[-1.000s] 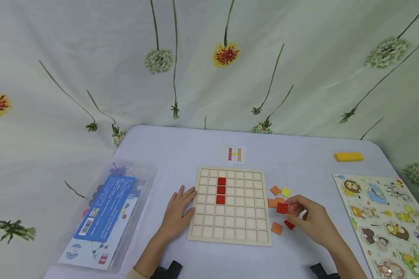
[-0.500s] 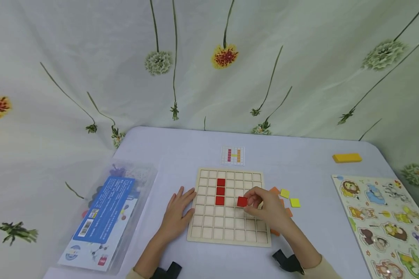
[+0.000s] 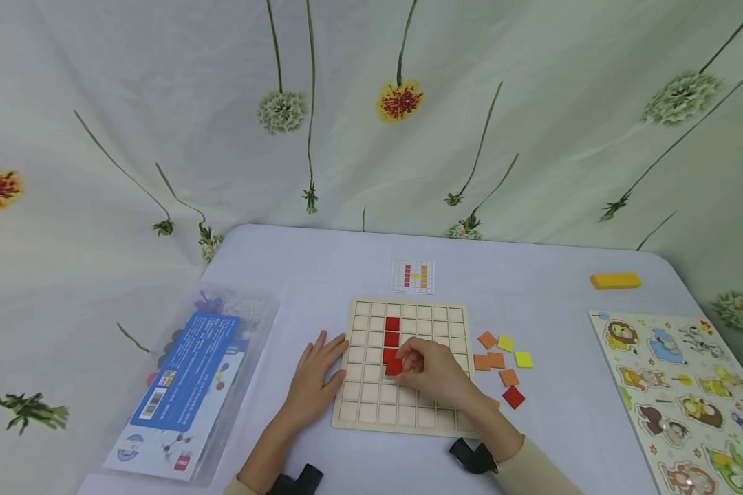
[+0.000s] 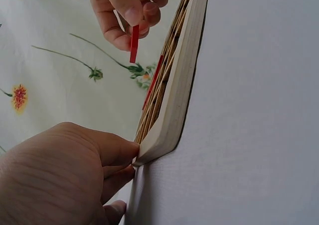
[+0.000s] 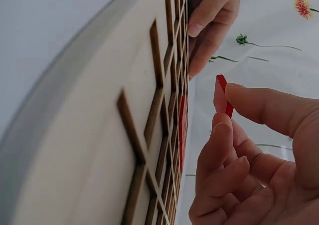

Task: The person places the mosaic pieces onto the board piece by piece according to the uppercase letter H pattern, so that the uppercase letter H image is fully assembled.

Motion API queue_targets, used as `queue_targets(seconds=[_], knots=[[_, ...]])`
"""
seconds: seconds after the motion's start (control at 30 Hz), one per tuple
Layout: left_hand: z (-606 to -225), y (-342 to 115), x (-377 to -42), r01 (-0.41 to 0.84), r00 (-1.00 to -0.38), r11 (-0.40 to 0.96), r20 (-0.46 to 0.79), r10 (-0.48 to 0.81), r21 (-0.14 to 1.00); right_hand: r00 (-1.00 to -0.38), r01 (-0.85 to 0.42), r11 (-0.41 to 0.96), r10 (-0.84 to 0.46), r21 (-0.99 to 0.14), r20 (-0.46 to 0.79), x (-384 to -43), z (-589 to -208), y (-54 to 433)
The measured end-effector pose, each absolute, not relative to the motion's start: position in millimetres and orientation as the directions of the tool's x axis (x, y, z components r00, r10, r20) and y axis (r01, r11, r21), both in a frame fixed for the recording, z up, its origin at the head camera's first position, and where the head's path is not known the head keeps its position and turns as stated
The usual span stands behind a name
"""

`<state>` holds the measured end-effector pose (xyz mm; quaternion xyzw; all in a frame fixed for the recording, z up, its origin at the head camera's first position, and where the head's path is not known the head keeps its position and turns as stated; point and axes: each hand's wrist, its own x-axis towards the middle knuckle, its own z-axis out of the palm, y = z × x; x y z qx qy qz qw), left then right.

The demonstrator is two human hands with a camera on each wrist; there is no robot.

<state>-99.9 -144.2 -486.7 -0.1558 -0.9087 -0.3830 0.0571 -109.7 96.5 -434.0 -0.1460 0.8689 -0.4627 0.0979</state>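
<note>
Between its thumb and fingertips, my right hand [image 3: 436,371] pinches a red square tile [image 5: 223,96]. The right wrist view shows that tile apart from the wooden grid board [image 3: 408,423], held above it. Three red tiles [image 3: 392,339] lie in the board's cells in a column, and the held tile is just beyond the near end of that column. My left hand [image 3: 316,378] rests at the board's left edge with its fingers extended; its fingertips [image 4: 130,150] touch the rim in the left wrist view.
Several orange tiles [image 3: 487,339], two yellow tiles [image 3: 523,359] and a red tile [image 3: 514,397] lie right of the board. A small pattern card [image 3: 413,276] lies behind it. A plastic case [image 3: 186,385] is at left; an animal puzzle [image 3: 687,399] and yellow block [image 3: 616,280] at right.
My right hand has carried the red tile leftward from the loose tiles to the column of red tiles on the board. The left hand has stayed in place.
</note>
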Motion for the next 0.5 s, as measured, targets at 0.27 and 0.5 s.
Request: queue_targets(seconds=[0.27, 0.5], knots=[[-485.9, -144.0, -99.4, 0.334, -0.943, 0.654, 0.231, 0.241, 0.679, -0.925, -0.173, 0.553, -0.376, -0.815, -0.059, -113.5, -439.5, 89.9], [-487.2, -144.1, -100.0, 0.339, -0.941, 0.656, 0.237, 0.243, 0.674, -0.921, -0.193, 0.578, -0.385, -0.793, -0.056, -114.6, -438.6, 86.7]])
